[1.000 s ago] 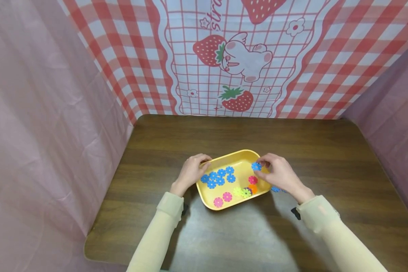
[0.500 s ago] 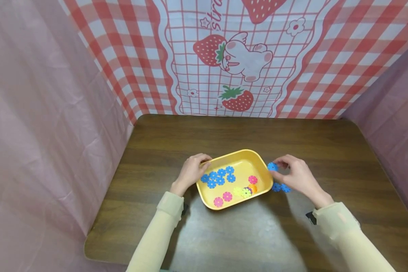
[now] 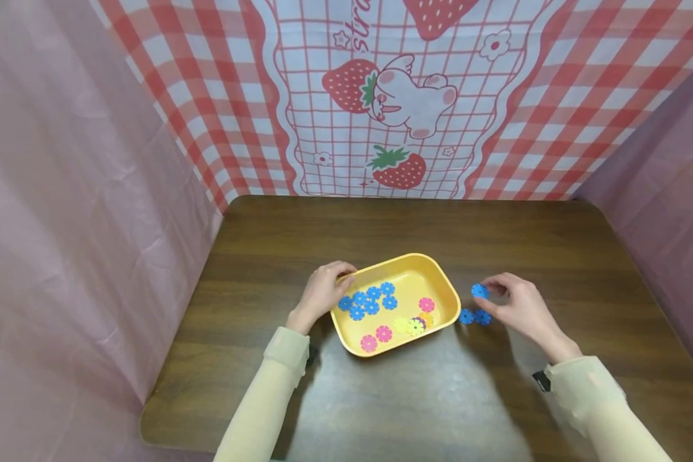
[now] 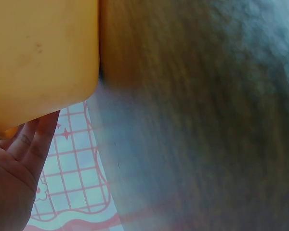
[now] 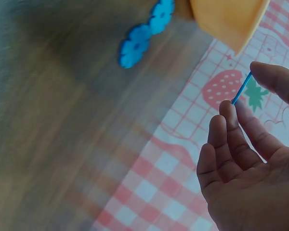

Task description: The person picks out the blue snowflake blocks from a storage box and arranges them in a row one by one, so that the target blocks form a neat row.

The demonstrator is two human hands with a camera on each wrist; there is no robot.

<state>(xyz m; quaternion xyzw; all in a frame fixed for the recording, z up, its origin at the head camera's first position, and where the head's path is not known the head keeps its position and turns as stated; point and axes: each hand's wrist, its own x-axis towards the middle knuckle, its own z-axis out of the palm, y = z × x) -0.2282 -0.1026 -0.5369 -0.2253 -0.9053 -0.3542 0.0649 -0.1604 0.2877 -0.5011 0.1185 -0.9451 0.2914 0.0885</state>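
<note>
My left hand (image 3: pixel 321 294) grips the left rim of a yellow plastic tray (image 3: pixel 445 282), thumb over the edge and fingers outside. Inside the tray lie several blue snowflake discs (image 3: pixel 372 307), with pink discs (image 3: pixel 384 333), a yellow-green disc (image 3: pixel 415 327) and an orange disc (image 3: pixel 427 318) near its front wall. Right of the tray, my right hand (image 3: pixel 522 307) pinches one blue snowflake disc (image 3: pixel 480 290) between thumb and fingertips. The right wrist view shows this held disc (image 5: pixel 242 88) edge-on. Just below it on the table, two more blue discs (image 5: pixel 135 45) lie side by side.
The brown wooden table (image 3: pixel 300 224) ends at a red-and-white checked cloth (image 3: pixel 248 128) behind it. Pink curtains (image 3: pixel 81 224) hang at both sides. A bright reflection lies across the table in front of the tray.
My right hand has moved from over the tray's right end out to its right, still pinching the blue disc. Two blue discs on the table have come into clear sight. My left hand stays on the rim.
</note>
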